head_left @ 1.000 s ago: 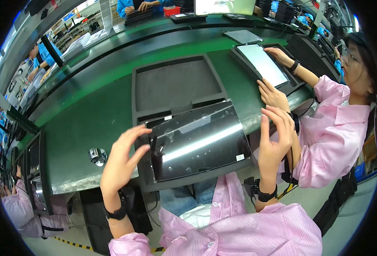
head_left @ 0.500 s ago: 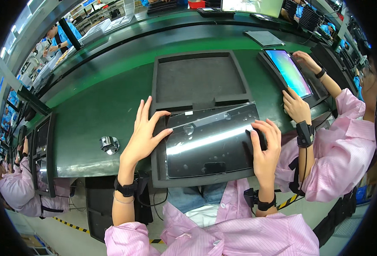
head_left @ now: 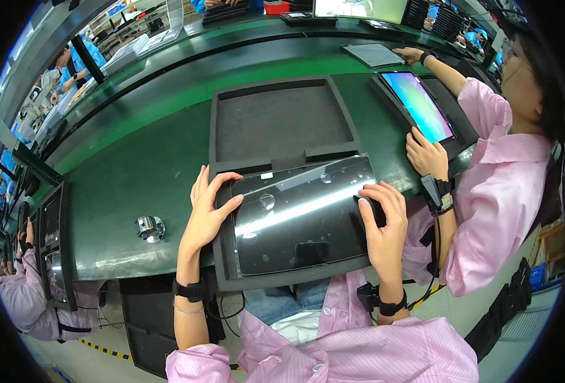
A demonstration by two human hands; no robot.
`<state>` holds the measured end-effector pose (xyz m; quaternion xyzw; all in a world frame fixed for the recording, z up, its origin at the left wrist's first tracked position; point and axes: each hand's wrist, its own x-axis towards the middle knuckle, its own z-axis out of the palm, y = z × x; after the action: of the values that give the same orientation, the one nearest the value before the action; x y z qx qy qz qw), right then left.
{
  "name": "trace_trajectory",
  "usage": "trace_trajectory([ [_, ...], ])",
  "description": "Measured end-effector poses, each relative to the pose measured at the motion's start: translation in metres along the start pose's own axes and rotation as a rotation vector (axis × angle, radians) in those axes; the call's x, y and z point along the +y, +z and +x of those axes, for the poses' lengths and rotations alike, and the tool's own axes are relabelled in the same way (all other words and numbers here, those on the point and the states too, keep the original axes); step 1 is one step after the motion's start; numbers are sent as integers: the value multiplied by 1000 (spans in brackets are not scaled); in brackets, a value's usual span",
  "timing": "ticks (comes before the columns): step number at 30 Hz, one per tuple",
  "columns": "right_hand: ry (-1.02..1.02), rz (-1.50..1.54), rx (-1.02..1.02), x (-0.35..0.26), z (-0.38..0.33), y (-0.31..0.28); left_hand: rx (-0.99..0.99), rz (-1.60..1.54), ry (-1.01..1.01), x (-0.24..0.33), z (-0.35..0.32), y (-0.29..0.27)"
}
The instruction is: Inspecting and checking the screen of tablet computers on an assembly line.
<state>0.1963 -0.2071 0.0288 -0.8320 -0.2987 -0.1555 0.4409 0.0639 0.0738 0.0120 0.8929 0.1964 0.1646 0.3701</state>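
Note:
A glossy black display panel (head_left: pixel 295 233) lies across the near half of a dark foam tray (head_left: pixel 282 121), with bubbles or smudges and a bright light streak on its surface. A small white label sits at its far left edge. My left hand (head_left: pixel 204 210) holds the panel's left edge, thumb and index finger against it, the other fingers stretched away. My right hand (head_left: pixel 388 223) grips the right edge, thumb on the face and fingers curled at the side. The fingers' undersides are hidden. The tray's far compartment shows bare foam.
Left of the tray stands a small metal fixture (head_left: pixel 149 228) on the green table (head_left: pixel 122 191). At right, a co-worker's hand (head_left: pixel 426 153) touches a lit screen (head_left: pixel 416 105); that person's other hand reaches a grey flat panel (head_left: pixel 373 55). Black trays (head_left: pixel 55 242) stand at far left.
The view has shifted a little, moving the scene leftward. My hands stay on the panel's edges. The co-worker's far hand has moved from the lit screen to the grey panel.

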Motion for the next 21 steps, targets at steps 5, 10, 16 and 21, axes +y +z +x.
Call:
trace_trajectory([
  [5, 5, 0, -8, -1, -1, 0, -1, -7, -5, 1, -1, 0],
  [10, 3, 4, -2, -1, -1, 0, 4, -1, -5, 1, -1, 0],
  [16, 5, 7, -6, 0, 0, 0, 0, 10, 4, 1, 1, 1],
  [21, 4, 16, -3, -1, 0, 1, -1, -6, -7, -1, 1, 1],
])
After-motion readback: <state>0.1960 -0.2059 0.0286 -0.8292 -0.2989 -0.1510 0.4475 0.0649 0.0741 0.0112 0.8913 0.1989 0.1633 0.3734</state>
